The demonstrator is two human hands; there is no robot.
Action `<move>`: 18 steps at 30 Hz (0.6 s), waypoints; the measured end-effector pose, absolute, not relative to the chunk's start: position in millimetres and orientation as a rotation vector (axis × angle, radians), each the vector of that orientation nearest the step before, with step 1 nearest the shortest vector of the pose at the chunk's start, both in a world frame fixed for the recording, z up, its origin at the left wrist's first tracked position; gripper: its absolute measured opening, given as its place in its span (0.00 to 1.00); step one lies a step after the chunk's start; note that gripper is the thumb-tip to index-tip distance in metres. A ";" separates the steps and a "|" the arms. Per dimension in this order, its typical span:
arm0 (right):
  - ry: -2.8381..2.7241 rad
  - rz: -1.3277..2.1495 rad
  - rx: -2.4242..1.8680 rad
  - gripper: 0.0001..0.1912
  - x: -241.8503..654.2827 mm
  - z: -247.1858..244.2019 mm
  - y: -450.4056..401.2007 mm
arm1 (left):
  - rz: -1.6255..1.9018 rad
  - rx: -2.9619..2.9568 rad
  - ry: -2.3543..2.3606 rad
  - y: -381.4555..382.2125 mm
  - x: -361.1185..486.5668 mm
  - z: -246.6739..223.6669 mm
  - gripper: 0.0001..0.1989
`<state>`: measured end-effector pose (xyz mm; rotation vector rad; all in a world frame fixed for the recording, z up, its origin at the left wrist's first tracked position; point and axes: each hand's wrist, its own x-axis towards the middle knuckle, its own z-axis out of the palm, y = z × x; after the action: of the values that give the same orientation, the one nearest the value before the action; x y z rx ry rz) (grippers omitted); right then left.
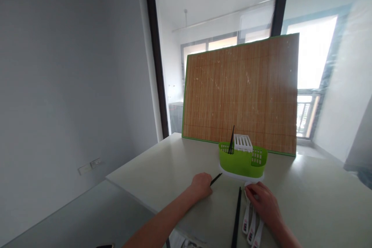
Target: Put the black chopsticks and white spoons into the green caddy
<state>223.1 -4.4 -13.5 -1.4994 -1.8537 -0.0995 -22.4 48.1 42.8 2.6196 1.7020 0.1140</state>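
Our left hand [202, 186] grips dark chopsticks [216, 179], long axis slanting forward-right, tips just short of the green basket's [240, 164] left end. Our right hand [264, 202], nearer the basket, touches white spoons [246, 217]; grasp unclear.

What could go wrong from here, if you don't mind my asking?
The white spoons lie close together by the right hand, so moving one might drag the others. The loose black chopsticks beside them could get nudged and roll. The chopsticks in the left hand point towards the green basket and might bump it.
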 end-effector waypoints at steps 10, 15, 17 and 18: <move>-1.849 -0.074 -1.549 0.15 224.2 -17.5 -0.9 | 0.903 2.391 1.410 54.7 -24.8 94.8 0.08; -1.839 -0.047 -1.520 0.14 224.4 -17.7 -1.5 | 1.035 2.084 1.060 45.0 -16.3 96.3 0.09; -1.847 -0.013 -1.479 0.13 221.5 -16.8 -1.8 | 1.057 2.055 1.020 41.5 -10.1 94.5 0.09; -1.860 0.004 -1.454 0.13 218.9 -16.2 -1.9 | 1.064 2.052 1.006 39.7 -6.6 93.9 0.09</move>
<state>218.9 -1.9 -16.2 -1.4537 -1.8599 0.0037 -6.6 39.7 93.9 2.0518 1.0064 1.0638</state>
